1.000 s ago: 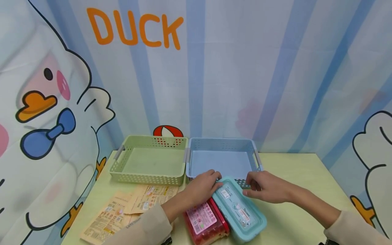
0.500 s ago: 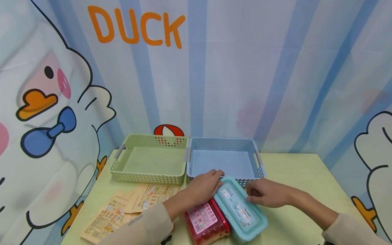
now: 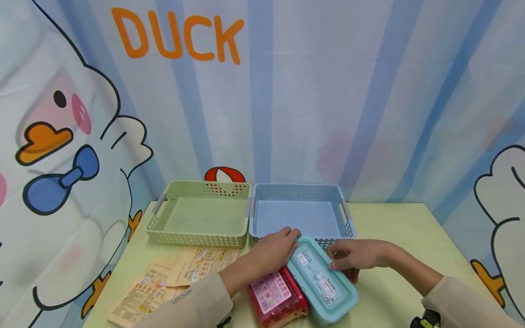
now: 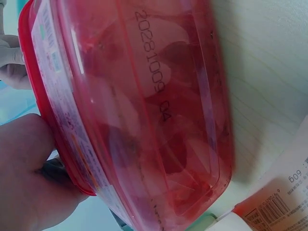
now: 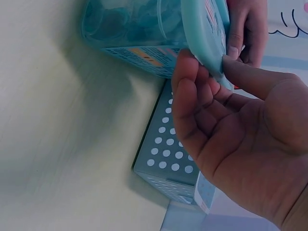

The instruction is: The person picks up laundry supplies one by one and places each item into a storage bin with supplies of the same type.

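Observation:
A teal lidded plastic tub (image 3: 321, 284) leans beside a red lidded plastic tub (image 3: 275, 294) at the front of the table. With thumb and fingers my left hand (image 3: 271, 250) holds the far left corner of the teal lid, its wrist passing over the red tub. My right hand (image 3: 357, 256) pinches the teal lid's right rim; the right wrist view has the thumb on top and curled fingers (image 5: 185, 103) below. Rounded shapes show through the translucent walls of both tubs. The left wrist view shows the red tub's side (image 4: 154, 96) close up, with a printed number.
Behind the hands stand a green basket (image 3: 197, 239) and a blue basket (image 3: 295, 218), side by side. Flat tan printed packets (image 3: 141, 291) overlap on the table (image 3: 393, 232) at the left. A duck-print curtain (image 3: 303, 91) hangs behind.
My right hand's fingers have moved to the teal lid's right edge and lower along it, and now pinch the rim. The left hand and both tubs have hardly moved.

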Demonstrator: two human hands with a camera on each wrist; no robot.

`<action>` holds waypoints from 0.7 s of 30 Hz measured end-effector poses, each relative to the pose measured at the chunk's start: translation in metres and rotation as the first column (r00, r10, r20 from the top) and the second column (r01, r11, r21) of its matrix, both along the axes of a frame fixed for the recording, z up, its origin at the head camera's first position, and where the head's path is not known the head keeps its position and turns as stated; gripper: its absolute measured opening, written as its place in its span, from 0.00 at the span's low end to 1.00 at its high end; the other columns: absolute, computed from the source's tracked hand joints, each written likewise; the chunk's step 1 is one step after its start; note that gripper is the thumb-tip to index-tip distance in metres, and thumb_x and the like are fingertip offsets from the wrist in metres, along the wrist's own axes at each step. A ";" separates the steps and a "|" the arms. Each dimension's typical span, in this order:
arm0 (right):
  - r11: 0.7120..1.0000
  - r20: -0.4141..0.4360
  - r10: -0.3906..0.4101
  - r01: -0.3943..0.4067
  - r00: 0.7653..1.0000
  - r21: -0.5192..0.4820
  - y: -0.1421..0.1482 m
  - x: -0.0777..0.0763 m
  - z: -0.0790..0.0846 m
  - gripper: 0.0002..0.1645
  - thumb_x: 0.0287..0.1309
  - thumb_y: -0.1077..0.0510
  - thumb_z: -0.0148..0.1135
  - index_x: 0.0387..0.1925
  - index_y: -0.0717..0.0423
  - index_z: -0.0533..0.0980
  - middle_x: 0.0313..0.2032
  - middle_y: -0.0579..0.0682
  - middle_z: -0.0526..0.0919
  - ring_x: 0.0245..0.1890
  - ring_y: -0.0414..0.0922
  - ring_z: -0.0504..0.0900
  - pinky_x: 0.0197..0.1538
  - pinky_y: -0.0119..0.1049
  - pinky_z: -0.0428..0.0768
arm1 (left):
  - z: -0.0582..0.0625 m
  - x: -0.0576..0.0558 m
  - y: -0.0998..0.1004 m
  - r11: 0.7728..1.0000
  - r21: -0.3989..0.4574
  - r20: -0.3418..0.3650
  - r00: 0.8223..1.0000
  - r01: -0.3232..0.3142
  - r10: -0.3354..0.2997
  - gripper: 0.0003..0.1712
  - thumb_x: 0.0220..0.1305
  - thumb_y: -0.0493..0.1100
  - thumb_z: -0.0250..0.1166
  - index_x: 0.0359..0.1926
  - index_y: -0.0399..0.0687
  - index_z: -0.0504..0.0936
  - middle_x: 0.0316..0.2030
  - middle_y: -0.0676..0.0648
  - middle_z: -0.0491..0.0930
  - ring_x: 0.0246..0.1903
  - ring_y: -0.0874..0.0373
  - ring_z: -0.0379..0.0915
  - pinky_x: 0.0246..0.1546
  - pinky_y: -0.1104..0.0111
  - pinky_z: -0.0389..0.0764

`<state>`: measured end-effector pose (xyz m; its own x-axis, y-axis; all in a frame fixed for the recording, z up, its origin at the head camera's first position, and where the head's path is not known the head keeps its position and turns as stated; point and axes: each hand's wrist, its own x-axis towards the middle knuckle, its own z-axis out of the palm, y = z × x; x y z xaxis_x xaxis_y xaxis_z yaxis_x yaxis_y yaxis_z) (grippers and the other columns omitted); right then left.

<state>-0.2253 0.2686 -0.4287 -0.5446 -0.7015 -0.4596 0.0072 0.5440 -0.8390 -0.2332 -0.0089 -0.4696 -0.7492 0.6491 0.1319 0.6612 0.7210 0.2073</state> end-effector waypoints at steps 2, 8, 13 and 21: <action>1.000 0.005 -0.011 0.011 1.000 -0.004 0.000 0.000 0.000 0.09 0.79 0.58 0.58 0.42 0.61 0.73 0.34 0.54 0.87 0.25 0.47 0.82 0.28 0.34 0.83 | 0.000 0.000 0.001 1.000 0.003 -0.003 1.000 -0.004 0.004 0.18 0.85 0.47 0.53 0.67 0.48 0.76 0.51 0.48 0.81 0.39 0.57 0.81 0.42 0.64 0.85; 0.999 0.002 -0.040 0.040 0.999 -0.004 -0.001 0.003 0.002 0.10 0.79 0.58 0.58 0.42 0.62 0.72 0.35 0.55 0.86 0.26 0.47 0.82 0.28 0.35 0.83 | -0.001 -0.002 0.001 1.000 0.002 -0.016 1.000 -0.017 0.017 0.18 0.85 0.48 0.53 0.67 0.48 0.77 0.52 0.49 0.81 0.40 0.57 0.82 0.42 0.64 0.86; 0.996 -0.004 -0.082 0.082 0.997 0.035 -0.002 0.007 0.003 0.11 0.80 0.55 0.57 0.46 0.60 0.73 0.36 0.57 0.86 0.26 0.49 0.84 0.24 0.39 0.85 | -0.001 -0.002 0.001 1.000 0.002 -0.025 1.000 -0.013 0.013 0.18 0.85 0.48 0.53 0.67 0.48 0.77 0.52 0.48 0.81 0.40 0.57 0.82 0.42 0.64 0.86; 0.988 0.001 -0.113 0.113 0.994 0.103 0.000 0.015 0.003 0.12 0.83 0.50 0.52 0.49 0.56 0.70 0.40 0.57 0.86 0.26 0.51 0.86 0.22 0.43 0.85 | 0.000 -0.003 0.000 1.000 0.015 0.012 1.000 0.008 -0.009 0.18 0.84 0.48 0.54 0.67 0.49 0.77 0.52 0.48 0.81 0.43 0.56 0.82 0.44 0.64 0.85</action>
<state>-0.2101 0.2682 -0.4259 -0.6146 -0.5845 -0.5297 0.0788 0.6227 -0.7785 -0.2366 -0.0086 -0.4698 -0.7452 0.6535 0.1326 0.6647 0.7120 0.2262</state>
